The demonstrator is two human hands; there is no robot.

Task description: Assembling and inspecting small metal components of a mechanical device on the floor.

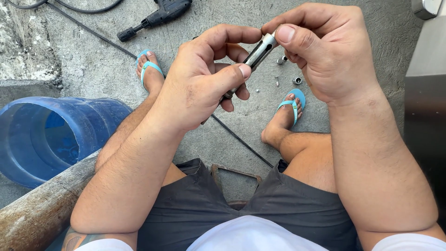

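Head view: a slotted metal tube [260,52] is pinched at both ends by left hand [204,83] and right hand [325,51] fingers, kept steady; small nuts [290,69] lie below.

Rough grey concrete floor [223,139] is filling the scene, with even daylight falling across it and casting only soft shadows. A blue plastic drum [42,135] is lying on its side at the left beside a rusty pipe [42,209], while a crumbling concrete ledge [25,46] is rising behind it. A black power drill [160,14] and its black cable [93,35] are lying at the top, and a dark metal panel [425,111] is standing along the right edge.
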